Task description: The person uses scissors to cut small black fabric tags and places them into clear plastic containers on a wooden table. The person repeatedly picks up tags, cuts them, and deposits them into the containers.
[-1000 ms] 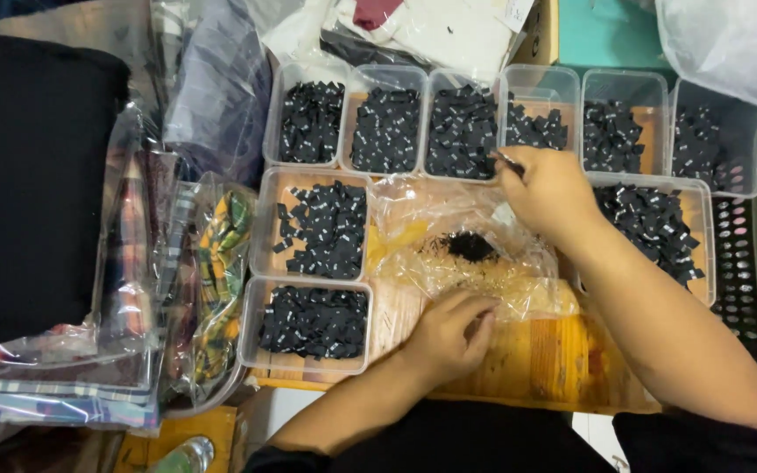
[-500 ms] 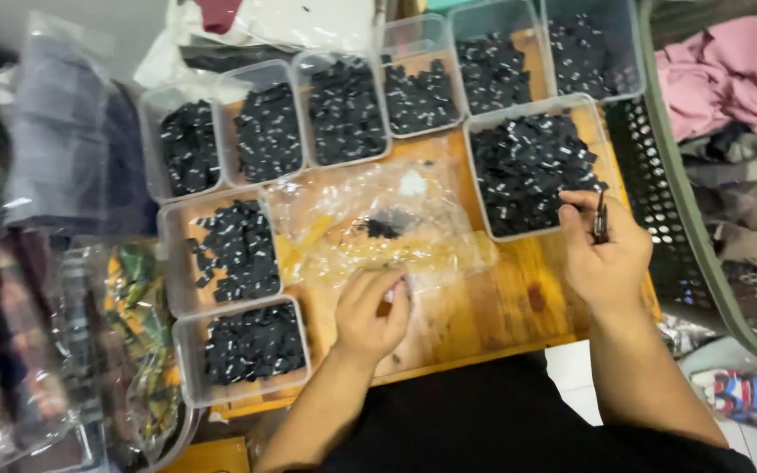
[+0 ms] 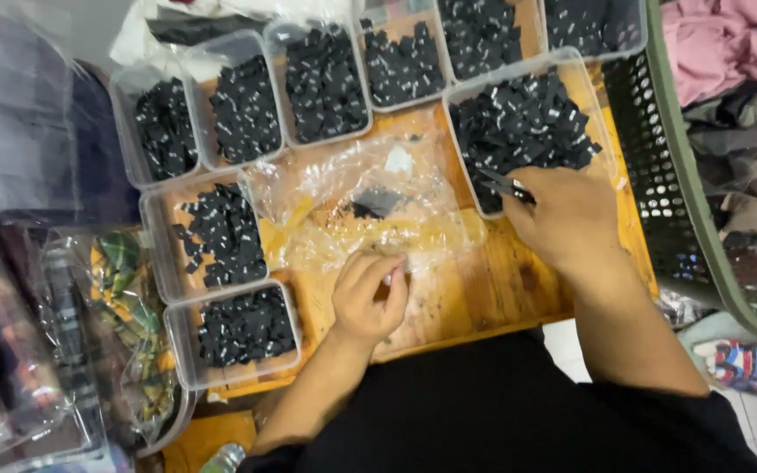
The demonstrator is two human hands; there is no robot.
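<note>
My right hand (image 3: 571, 219) holds thin black tweezers (image 3: 505, 186) at the near edge of a clear plastic tray (image 3: 602, 140) filled with small black pieces. My left hand (image 3: 370, 293) rests on the wooden board (image 3: 484, 289) with its fingers curled together, pinching something too small to make out. Just beyond it lies a crumpled clear plastic bag (image 3: 361, 210) with a few black pieces inside.
Several more clear trays of black pieces line the board: a back row (image 3: 326, 83) and two on the left (image 3: 216, 236), (image 3: 243, 328). A green mesh basket (image 3: 703, 201) with clothes stands to the right. Plastic bags (image 3: 37, 289) pile at the left.
My right hand has moved from the back row of trays to the big right tray. The view has swung and closed in. My left hand stays by the bag.
</note>
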